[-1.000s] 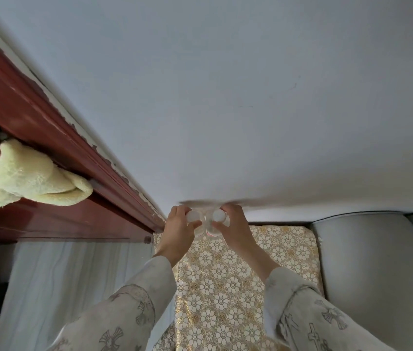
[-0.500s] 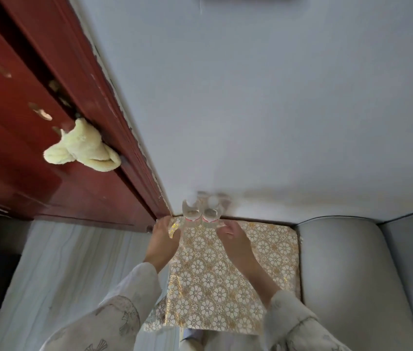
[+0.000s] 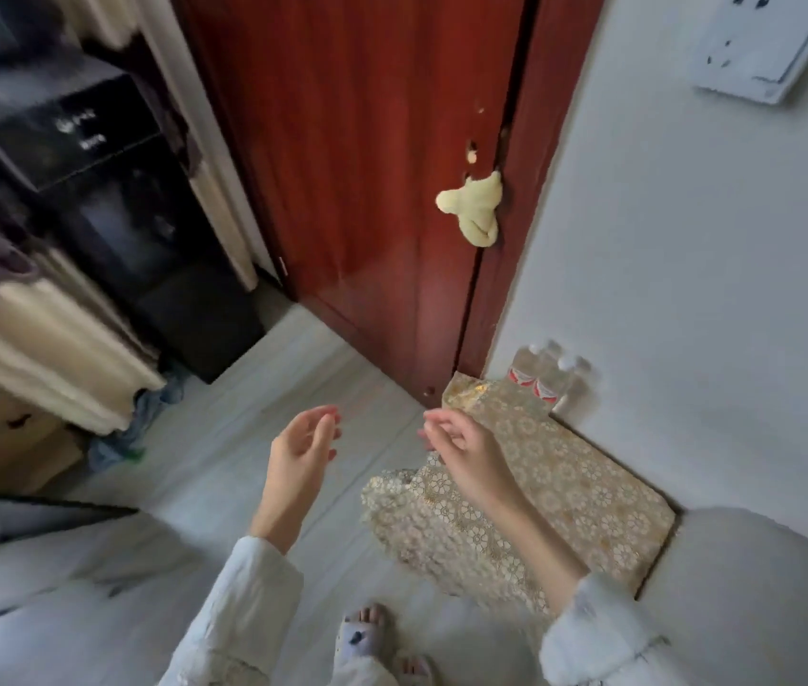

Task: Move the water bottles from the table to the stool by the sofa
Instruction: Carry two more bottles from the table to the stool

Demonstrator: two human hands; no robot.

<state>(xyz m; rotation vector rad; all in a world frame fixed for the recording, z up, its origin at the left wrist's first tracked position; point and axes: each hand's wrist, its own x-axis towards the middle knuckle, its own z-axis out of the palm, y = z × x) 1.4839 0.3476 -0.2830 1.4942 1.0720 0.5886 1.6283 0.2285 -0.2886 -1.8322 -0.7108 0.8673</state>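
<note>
Two clear water bottles [image 3: 543, 376] with white caps and red labels stand upright at the far corner of the stool [image 3: 590, 482], against the white wall. The stool wears a gold floral cloth and sits beside the grey sofa arm [image 3: 758, 586]. My left hand [image 3: 305, 440] hovers over the floor, fingers loosely apart and holding nothing. My right hand [image 3: 461, 445] hangs above the stool's near left edge, also with nothing in it. Both hands are well short of the bottles.
A dark red door [image 3: 367, 190] with a pale yellow soft toy [image 3: 474, 210] on its handle stands left of the stool. A black appliance [image 3: 95, 156] and a cardboard box [image 3: 1, 438] are at left. My slippered foot [image 3: 367, 631] is on the pale floor.
Both hands let go of the bottles, which stay on the stool, and drew back toward me. The view swung left and pulled away, bringing the door and floor into sight.
</note>
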